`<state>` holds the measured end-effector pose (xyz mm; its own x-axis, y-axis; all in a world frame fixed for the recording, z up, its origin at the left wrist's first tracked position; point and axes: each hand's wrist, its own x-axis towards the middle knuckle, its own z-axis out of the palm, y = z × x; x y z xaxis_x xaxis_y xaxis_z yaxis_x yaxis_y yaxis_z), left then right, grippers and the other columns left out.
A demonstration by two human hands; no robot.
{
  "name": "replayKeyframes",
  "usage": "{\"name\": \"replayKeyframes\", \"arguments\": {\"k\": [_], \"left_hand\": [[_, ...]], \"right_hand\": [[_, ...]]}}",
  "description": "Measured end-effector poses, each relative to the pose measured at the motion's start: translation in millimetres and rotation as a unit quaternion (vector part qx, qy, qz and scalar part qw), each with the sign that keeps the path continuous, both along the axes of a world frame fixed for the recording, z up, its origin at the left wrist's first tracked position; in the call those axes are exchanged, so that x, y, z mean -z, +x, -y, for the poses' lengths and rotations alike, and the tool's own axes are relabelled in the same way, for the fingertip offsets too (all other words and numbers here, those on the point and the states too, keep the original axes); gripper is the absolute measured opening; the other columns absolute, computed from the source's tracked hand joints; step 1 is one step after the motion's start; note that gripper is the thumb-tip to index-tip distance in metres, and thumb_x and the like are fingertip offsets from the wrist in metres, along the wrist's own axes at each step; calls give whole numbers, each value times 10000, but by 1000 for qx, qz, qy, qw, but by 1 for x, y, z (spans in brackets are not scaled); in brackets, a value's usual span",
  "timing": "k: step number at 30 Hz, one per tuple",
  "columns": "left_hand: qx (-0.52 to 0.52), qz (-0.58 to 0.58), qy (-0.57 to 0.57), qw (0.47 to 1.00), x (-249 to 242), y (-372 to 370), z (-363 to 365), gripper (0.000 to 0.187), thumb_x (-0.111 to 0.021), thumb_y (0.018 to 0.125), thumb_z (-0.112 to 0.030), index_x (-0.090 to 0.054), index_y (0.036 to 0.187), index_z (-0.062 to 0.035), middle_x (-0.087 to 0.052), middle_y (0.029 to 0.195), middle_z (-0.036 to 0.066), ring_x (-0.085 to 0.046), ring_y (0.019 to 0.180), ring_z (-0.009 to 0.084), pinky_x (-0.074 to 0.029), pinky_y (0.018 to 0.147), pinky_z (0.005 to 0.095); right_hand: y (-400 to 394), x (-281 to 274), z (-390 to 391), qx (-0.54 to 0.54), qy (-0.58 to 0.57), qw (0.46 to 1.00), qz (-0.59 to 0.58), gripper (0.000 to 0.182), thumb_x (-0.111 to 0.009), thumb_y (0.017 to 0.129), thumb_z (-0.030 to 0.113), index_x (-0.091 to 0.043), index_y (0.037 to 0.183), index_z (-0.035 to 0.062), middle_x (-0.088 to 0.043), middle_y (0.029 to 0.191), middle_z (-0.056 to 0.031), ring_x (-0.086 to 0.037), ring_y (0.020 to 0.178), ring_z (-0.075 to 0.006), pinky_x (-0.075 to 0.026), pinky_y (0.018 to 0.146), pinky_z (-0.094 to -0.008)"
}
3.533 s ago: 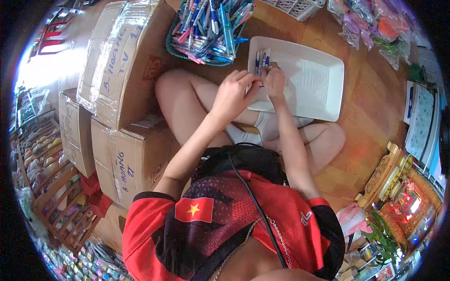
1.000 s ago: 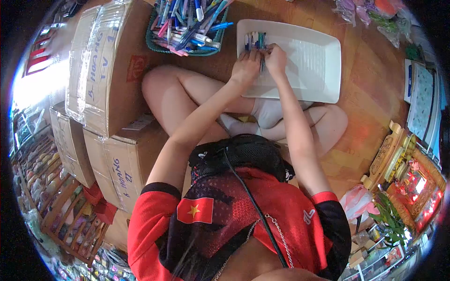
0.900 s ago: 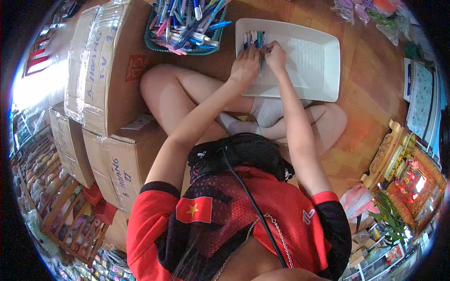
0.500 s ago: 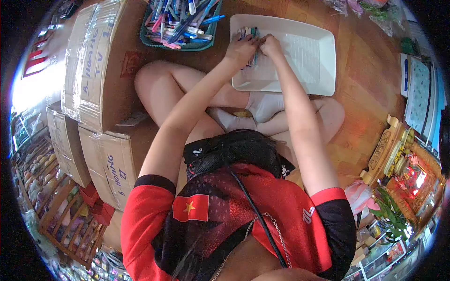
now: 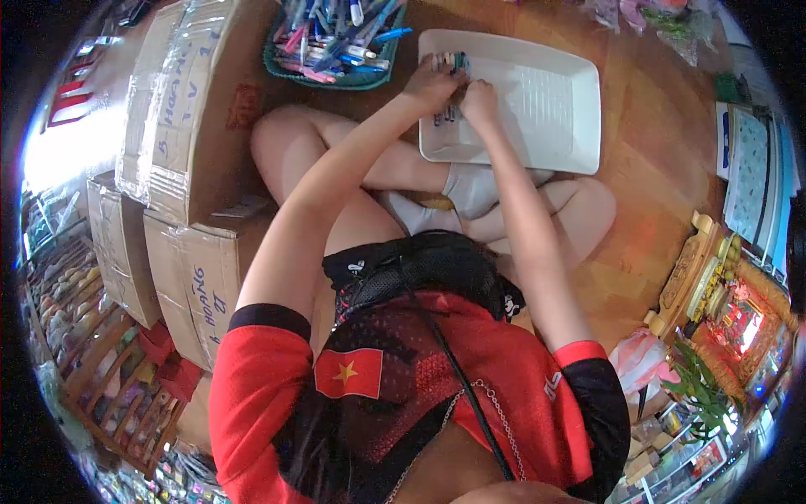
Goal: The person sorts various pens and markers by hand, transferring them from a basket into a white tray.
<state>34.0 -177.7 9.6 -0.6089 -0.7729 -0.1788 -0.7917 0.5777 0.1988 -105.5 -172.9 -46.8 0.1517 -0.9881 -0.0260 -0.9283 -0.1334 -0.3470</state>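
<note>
A white tray (image 5: 546,109) lies on the floor before my crossed legs. Along its left side sits a row of pens (image 5: 449,60), partly covered by my hands. My left hand (image 5: 431,91) lies over these pens with its fingers curled around some of them. Close beside it, inside the tray, my right hand (image 5: 479,104) has its fingers pressed together; whatever they pinch is hidden. To the left of the tray stands a green basket (image 5: 336,82) heaped with pens (image 5: 340,38) in blue, pink and white.
Taped cardboard boxes (image 5: 180,109) with handwriting are stacked on my left. A small wooden altar (image 5: 739,319) with red lights stands at the right, near a pink and white plastic bag (image 5: 638,361). Plastic-wrapped items (image 5: 663,21) lie at the far right of the floor.
The view has shifted slightly. My right hand has moved a little toward me in the tray, while my left hand stays over the pens.
</note>
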Motion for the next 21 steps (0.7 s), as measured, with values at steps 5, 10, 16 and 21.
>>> {"name": "replayKeyframes", "arguments": {"k": [5, 10, 16, 21], "left_hand": [[-97, -264, -38, 959, 18, 7, 5, 432, -485, 797, -91, -476, 1228, -53, -505, 1235, 161, -466, 1164, 286, -268, 1032, 436], [-245, -429, 46, 868, -19, -1, -2, 362, -542, 828, -94, -509, 1176, 0, -563, 1141, 180, -549, 1048, 297, -425, 900, 373], [-313, -555, 240, 732, -56, -19, -33, 305, -595, 866, -210, -571, 1057, 26, -646, 951, 100, -585, 831, 136, -481, 701, 291], [-294, -607, 282, 682, -75, -27, -54, 225, -600, 863, -191, -615, 959, 12, -663, 858, 68, -576, 710, 80, -473, 583, 239]], "right_hand": [[3, -10, 9, 91, 140, 983, 74, 207, -565, 681, 68, -632, 853, -25, -629, 871, -225, -608, 813, -375, -481, 703, -433], [-18, -25, 2, 148, 235, 912, 301, 246, -619, 820, 199, -616, 918, -26, -628, 833, -146, -633, 771, -213, -498, 687, -295], [-11, -112, -59, 161, 259, 744, 595, 172, -596, 847, 80, -604, 979, -30, -641, 793, -67, -590, 666, -122, -470, 617, -251], [-17, -126, -80, 135, 239, 808, 520, 205, -550, 889, 98, -554, 1042, -38, -628, 868, -73, -619, 793, -165, -484, 685, -267]]}}
